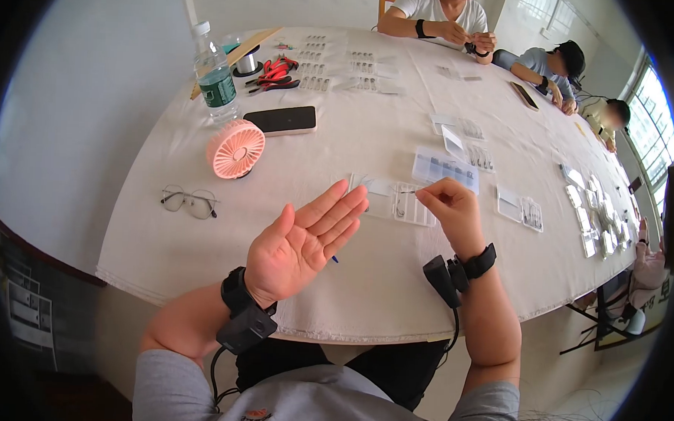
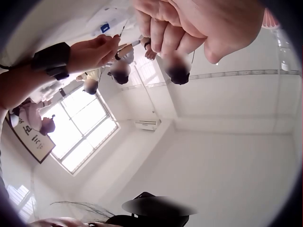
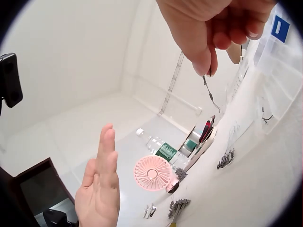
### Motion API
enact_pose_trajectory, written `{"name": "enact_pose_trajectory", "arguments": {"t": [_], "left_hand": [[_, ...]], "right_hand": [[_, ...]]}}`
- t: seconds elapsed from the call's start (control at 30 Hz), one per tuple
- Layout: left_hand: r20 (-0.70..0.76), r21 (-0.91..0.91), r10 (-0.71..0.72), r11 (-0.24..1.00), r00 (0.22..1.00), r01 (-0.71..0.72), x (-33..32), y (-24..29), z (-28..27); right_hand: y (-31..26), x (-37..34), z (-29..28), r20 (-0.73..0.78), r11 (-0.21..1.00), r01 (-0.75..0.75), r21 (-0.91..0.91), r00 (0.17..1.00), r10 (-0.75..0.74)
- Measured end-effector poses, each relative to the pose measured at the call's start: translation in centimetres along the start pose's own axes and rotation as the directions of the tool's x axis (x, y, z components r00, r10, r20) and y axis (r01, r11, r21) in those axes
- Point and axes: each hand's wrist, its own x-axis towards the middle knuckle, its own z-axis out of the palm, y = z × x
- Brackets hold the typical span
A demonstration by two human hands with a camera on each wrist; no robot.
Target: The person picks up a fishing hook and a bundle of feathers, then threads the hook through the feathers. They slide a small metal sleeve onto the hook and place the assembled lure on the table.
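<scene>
The thin, dark, wire-like piece with small bead-like swellings (image 3: 210, 96) hangs in the air above the white-clothed table (image 1: 165, 241), just below the thumb and finger that pinch it. It looks very light, springy along its thin stretches and stiff at the swellings; likely smooth, easily dropped and easily bent. A swelling probably gives the surest hold; the free tip, perhaps sharp, is best avoided.

Of the hands, the left hand (image 1: 295, 246) is palm up, its fingers long and flat, with nothing visible on it. To its right on the table lies the clear plastic box with long compartments (image 1: 424, 216), a dark strand inside. Farthest right, the right hand (image 1: 455, 215) pinches the piece by its upper end.

The left hand is cut off by the left wrist view's top edge. The piece shows there as a mere blurred line, its gripped end is hidden, and its material is unclear.
</scene>
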Motion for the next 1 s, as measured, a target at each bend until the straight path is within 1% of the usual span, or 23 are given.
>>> {"name": "enact_pose_trajectory", "arguments": {"t": [0.13, 0.23, 0.37, 0.67, 0.77, 0.87, 0.9, 0.97, 1.0], "left_hand": [[0.022, 0.034, 0.001, 0.999, 1.0, -0.001, 0.0, 0.0, 0.1], [0.023, 0.056, -0.005, 0.998, 1.0, 0.004, -0.1, -0.1, 0.1], [0.034, 0.088, -0.011, 0.996, 0.999, 0.008, -0.3, -0.2, 0.3], [0.05, 0.15, 0.025, 0.988, 0.998, -0.032, -0.5, -0.4, 0.5], [0.084, 0.188, 0.009, 0.982, 0.996, -0.024, -0.4, -0.4, 0.6], [-0.011, 0.148, 0.104, 0.984, 0.995, -0.101, -0.5, -1.1, 0.9], [-0.069, 0.292, 0.089, 0.954, 0.994, -0.065, -0.6, -0.9, 0.9], [-0.185, 0.551, 0.082, 0.834, 0.979, 0.034, -1.0, -0.3, 0.9], [-0.238, 0.581, 0.105, 0.812, 0.966, 0.055, -0.9, -0.3, 0.8]], "right_hand": [[0.2, 0.1, 0.1, -0.006, 1.0, -0.019, -0.01, 1.0, 0.019], [0.5, 0.2, 0.1, 0.0, 1.0, -0.001, -0.031, 1.0, 0.001], [0.5, 0.2, 0.1, -0.015, 1.0, -0.007, -0.01, 1.0, 0.007], [0.8, 0.3, 0.2, -0.029, 0.998, 0.002, -0.06, 1.0, -0.004], [0.7, 0.2, 0.1, -0.024, 0.998, 0.0, -0.068, 1.0, -0.002], [0.7, 0.3, 0.1, -0.025, 0.996, 0.014, -0.088, 1.0, -0.016], [0.8, 0.3, 0.1, -0.027, 0.995, 0.02, -0.094, 0.999, -0.022], [0.8, 0.4, 0.0, -0.033, 0.992, 0.034, -0.122, 0.999, -0.039], [0.7, 0.4, 0.0, -0.036, 0.989, 0.042, -0.145, 0.998, -0.047]]}}
